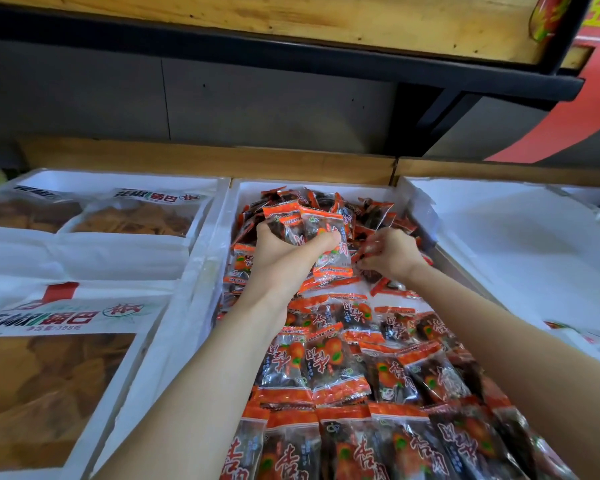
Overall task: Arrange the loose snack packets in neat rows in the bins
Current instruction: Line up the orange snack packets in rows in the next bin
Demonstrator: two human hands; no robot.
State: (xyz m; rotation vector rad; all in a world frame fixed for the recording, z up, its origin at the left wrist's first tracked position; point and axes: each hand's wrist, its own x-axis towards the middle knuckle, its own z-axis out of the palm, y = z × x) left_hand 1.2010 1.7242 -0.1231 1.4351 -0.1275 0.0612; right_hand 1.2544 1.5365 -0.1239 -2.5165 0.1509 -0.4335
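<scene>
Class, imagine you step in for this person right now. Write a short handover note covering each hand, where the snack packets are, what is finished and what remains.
Left hand: grips a bunch of packets, held above the middle bin.
Right hand: fingers curled at the edge of the loose heap at the bin's far end. I cannot tell if it pinches a packet.
Done: neat rows fill the near part of the bin.
Left: lay the held bunch as the next row, then sort the heap the same way.
</scene>
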